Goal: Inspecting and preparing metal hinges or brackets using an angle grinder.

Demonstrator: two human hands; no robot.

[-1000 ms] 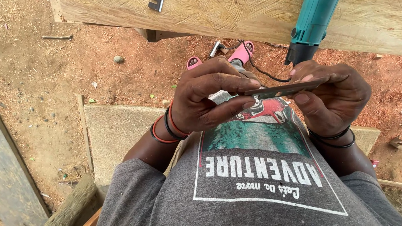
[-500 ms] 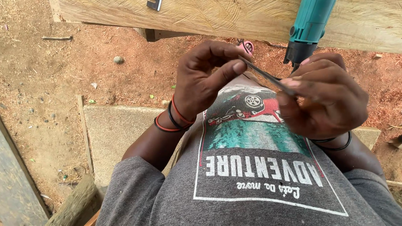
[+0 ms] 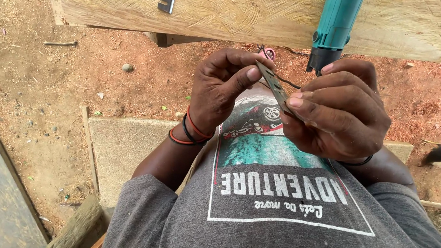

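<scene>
both hands are raised in front of the chest, holding one thin metal strip (image 3: 277,90) between them. the left hand (image 3: 224,87) pinches the strip's upper end between thumb and forefinger; the right hand (image 3: 337,110) grips the lower end, thumb pressed along its flat face. the strip is narrow, dull grey, with small slots, and tilts down toward the right hand. black and orange bands (image 3: 189,132) circle the left wrist, a dark band (image 3: 356,161) the right. just beyond the right hand a teal power tool (image 3: 335,24) rests on a rough wooden plank (image 3: 236,16). beneath the hands lies a grey printed t-shirt (image 3: 272,205), and off to the left of them a concrete slab (image 3: 123,147) on reddish dirt (image 3: 33,86).
</scene>
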